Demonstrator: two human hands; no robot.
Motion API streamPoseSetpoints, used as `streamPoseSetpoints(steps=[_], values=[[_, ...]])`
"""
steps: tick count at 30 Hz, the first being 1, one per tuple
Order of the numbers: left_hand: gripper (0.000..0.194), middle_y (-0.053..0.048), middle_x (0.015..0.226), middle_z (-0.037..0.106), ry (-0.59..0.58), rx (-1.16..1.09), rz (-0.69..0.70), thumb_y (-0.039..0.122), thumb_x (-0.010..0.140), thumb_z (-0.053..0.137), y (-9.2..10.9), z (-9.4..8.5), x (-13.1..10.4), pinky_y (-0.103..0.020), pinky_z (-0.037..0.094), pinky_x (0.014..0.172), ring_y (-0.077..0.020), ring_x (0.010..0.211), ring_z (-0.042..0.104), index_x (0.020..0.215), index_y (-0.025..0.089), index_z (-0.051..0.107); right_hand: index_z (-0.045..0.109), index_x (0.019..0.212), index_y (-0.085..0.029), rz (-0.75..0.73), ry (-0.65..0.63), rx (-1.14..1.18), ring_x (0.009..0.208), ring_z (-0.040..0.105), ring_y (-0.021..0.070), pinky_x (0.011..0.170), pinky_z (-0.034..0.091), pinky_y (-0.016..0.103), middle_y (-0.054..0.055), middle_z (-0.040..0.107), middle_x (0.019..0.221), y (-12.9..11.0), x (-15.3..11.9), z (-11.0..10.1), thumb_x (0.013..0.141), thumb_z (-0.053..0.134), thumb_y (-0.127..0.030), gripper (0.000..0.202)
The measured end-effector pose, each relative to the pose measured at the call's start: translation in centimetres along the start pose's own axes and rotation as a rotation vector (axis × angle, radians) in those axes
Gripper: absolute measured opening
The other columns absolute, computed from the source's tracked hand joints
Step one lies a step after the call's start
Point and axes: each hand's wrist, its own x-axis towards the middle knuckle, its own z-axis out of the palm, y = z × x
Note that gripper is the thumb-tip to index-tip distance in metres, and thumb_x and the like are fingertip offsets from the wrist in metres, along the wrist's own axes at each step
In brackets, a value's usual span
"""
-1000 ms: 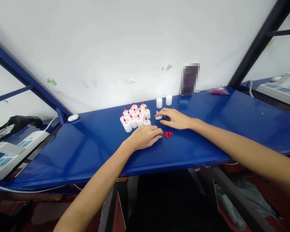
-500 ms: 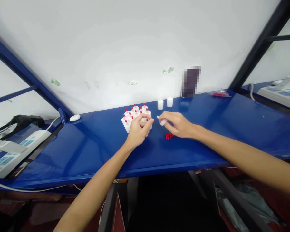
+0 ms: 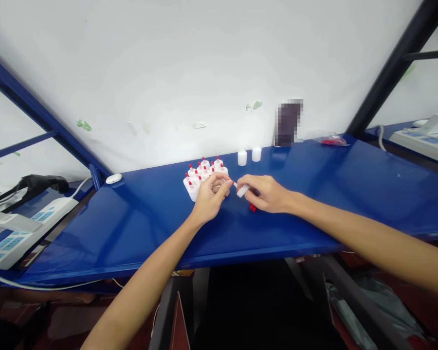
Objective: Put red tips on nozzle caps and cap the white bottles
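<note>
My left hand [image 3: 212,197] is closed in a pinch, with a small red cap [image 3: 233,183] at its thumb and fingertips. My right hand [image 3: 264,193] grips a short white cylinder [image 3: 243,190] lying tilted in its fingers. The cylinder's thin white stem points left and meets the red cap, or nearly so. Behind and left of my left hand stands a cluster of similar white cylinders with red-capped stems [image 3: 193,190], partly hidden by that hand. Several loose red caps [image 3: 253,207] lie on the table below my right hand, which covers some of them.
Two white cylinders [image 3: 242,158] stand by the wall on the blue table [image 3: 131,228]. Farther right are a pixelated dark upright object [image 3: 288,124] and a clear bag with red pieces [image 3: 332,141]. A white oval object [image 3: 113,178] and a power strip [image 3: 40,218] are at left.
My right hand has come slightly left and down, turning the white cylinder so its stem reaches the red cap at my left fingertips. My left hand has hardly moved.
</note>
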Motion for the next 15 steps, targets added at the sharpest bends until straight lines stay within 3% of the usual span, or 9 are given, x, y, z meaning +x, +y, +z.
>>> streamPoseSetpoints(steps=[7, 12, 15], values=[[0.039, 0.001, 0.081, 0.052, -0.181, 0.130, 0.089, 0.047, 0.093, 0.059, 0.50, -0.20, -0.78, -0.023, 0.035, 0.055, -0.0089, 0.062, 0.044, 0.120, 0.020, 0.050, 0.051, 0.102, -0.021, 0.102, -0.008, 0.096, 0.042, 0.043, 0.0056, 0.045, 0.035, 0.019, -0.008, 0.053, 0.063, -0.08, -0.18, 0.18, 0.093, 0.050, -0.016, 0.010], [0.042, 0.001, 0.085, 0.052, -0.248, 0.409, 0.181, 0.042, 0.094, 0.056, 0.16, -0.47, -0.88, -0.025, 0.036, 0.056, -0.0096, 0.060, 0.042, 0.128, 0.020, 0.044, 0.052, 0.104, -0.020, 0.108, -0.012, 0.077, 0.042, 0.044, 0.0052, 0.045, 0.035, 0.019, -0.007, 0.057, 0.064, -0.01, -0.32, 0.36, 0.091, 0.051, -0.016, 0.013], [0.036, 0.002, 0.082, 0.052, -0.254, 0.591, 0.246, 0.036, 0.092, 0.055, -0.14, -0.68, -0.70, -0.027, 0.036, 0.059, -0.0120, 0.062, 0.043, 0.123, 0.019, 0.045, 0.052, 0.105, -0.020, 0.105, -0.051, 0.083, 0.045, 0.046, 0.0059, 0.047, 0.037, 0.020, -0.006, 0.059, 0.067, -0.18, -0.26, 0.45, 0.092, 0.050, -0.018, 0.013]])
